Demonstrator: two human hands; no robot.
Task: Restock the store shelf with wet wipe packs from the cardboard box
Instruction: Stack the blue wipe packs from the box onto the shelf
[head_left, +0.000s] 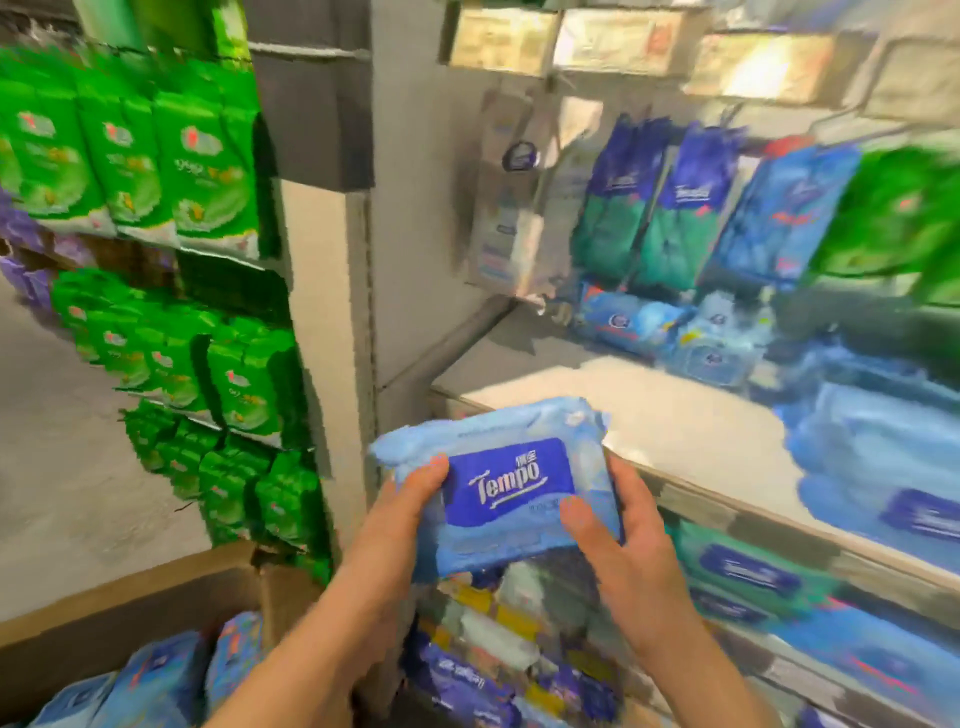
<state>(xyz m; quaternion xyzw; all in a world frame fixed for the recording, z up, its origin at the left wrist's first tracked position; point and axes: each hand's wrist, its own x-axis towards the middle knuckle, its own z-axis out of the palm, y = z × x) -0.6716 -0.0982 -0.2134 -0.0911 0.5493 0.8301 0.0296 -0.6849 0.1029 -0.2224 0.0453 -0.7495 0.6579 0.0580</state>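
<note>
Head view: wet wipe pack (498, 483) between left hand (410, 512) and right hand (621, 530).

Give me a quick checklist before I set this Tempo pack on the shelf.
1. Grip: left hand and right hand both hold the blue Tempo wet wipe pack: ok.
2. Label faces up and is readable: ok.
3. Landing spot: bare patch of shelf just ahead of the pack: ok.
4. Matching stock: blue packs lie to the right on that shelf: ok.
5. Pack seal intact: cannot tell, blurred.
6. Supply: more packs in the cardboard box: ok.
</note>
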